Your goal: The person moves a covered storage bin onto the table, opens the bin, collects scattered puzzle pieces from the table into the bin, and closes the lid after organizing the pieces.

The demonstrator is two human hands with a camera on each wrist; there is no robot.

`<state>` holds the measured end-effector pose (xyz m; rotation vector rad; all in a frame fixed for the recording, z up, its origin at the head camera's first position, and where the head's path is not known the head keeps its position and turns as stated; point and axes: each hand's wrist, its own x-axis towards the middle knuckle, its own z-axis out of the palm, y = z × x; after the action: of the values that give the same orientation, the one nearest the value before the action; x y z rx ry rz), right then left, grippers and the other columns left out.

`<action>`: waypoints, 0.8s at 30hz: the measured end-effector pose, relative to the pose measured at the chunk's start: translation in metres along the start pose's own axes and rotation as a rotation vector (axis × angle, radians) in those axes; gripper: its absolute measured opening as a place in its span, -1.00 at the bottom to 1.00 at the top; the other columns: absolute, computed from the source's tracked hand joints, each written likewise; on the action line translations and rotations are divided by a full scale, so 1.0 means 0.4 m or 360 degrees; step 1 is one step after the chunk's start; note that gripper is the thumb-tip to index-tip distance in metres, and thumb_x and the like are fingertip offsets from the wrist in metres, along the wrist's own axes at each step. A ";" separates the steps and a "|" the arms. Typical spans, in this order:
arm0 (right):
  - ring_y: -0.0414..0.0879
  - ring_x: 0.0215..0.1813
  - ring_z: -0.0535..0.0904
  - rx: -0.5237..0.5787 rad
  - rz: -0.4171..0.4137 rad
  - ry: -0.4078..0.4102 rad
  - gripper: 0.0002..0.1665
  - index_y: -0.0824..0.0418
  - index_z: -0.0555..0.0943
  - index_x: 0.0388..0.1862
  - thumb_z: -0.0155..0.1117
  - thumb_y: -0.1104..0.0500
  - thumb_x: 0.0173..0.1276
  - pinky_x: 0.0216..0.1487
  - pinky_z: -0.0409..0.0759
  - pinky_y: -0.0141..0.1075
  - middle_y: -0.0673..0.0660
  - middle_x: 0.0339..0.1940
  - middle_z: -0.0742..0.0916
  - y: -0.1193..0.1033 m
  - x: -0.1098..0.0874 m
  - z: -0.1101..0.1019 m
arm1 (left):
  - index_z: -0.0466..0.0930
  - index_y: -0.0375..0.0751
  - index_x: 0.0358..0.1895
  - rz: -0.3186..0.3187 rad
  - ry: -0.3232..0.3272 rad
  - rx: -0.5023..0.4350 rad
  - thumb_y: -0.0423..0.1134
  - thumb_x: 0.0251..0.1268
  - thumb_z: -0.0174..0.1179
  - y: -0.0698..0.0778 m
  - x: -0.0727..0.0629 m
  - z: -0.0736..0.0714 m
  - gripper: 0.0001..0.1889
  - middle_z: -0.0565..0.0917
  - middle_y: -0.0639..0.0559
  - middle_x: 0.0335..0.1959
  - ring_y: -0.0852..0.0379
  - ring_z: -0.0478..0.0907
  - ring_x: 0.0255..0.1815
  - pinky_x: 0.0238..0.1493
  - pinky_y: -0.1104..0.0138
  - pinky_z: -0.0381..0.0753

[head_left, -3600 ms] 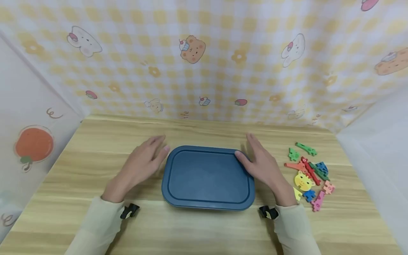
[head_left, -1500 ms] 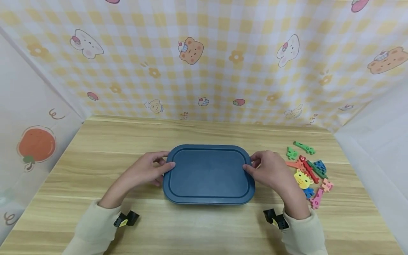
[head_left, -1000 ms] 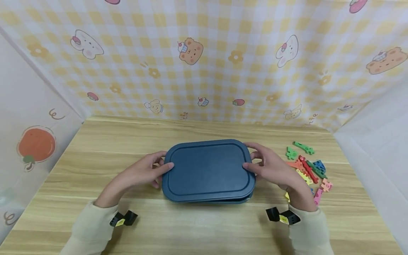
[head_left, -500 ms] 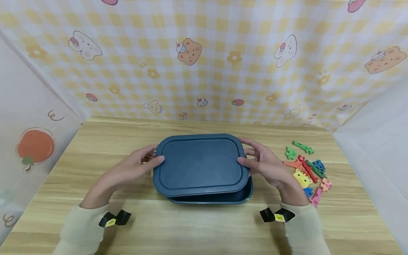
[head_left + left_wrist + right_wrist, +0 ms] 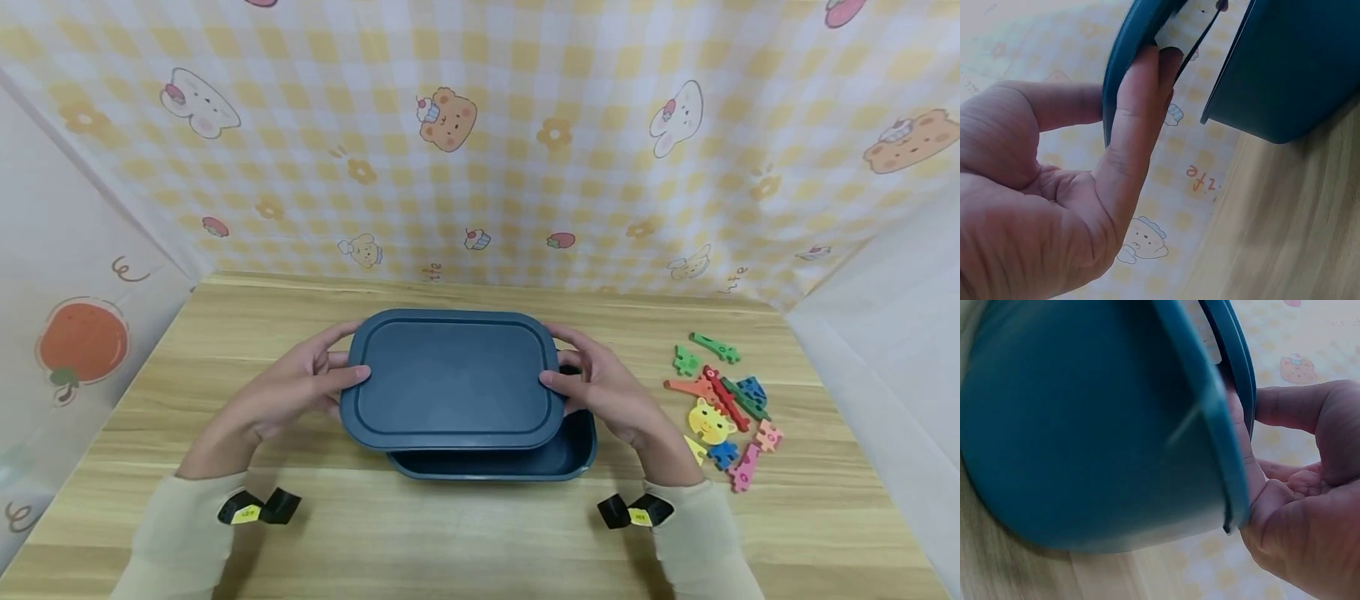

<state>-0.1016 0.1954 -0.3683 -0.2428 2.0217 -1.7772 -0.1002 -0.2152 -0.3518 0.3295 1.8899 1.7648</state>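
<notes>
Clearly, both hands share one dark blue rectangular lid (image 5: 450, 379). The left hand (image 5: 303, 379) pinches its left end, thumb on top and fingers beneath; the right hand (image 5: 600, 383) has the same grip on the right end. Held over a matching dark blue container (image 5: 573, 454), the lid sits off toward the left, leaving the container's right end and near side uncovered. From the left wrist, a gap shows between lid and rim. The container rests on the wood-grain desk (image 5: 480, 546). Near the right forearm lies a loose group of colourful puzzle pieces, among them a yellow giraffe-face piece (image 5: 710, 422), a long red piece (image 5: 726, 398) and a pink piece (image 5: 745, 468). Behind hangs a yellow-checked cloth (image 5: 510, 175).
</notes>
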 end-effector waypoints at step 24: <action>0.04 -0.02 0.74 -0.0825 -0.0204 0.0318 -0.46 0.19 0.51 0.50 0.27 0.12 0.62 -0.11 0.79 -0.24 0.22 0.08 0.77 -0.035 -0.057 0.005 | -0.27 -0.13 0.77 0.0141 -0.0076 -0.0337 -0.46 0.69 -0.04 -0.071 -0.047 -0.033 -0.21 0.83 -0.01 0.09 0.07 0.86 -0.17 -0.24 0.24 0.87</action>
<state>-0.0825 0.2004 -0.3501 -0.3687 2.6437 -1.3554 -0.0866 -0.2393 -0.3755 0.3778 1.6602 1.9773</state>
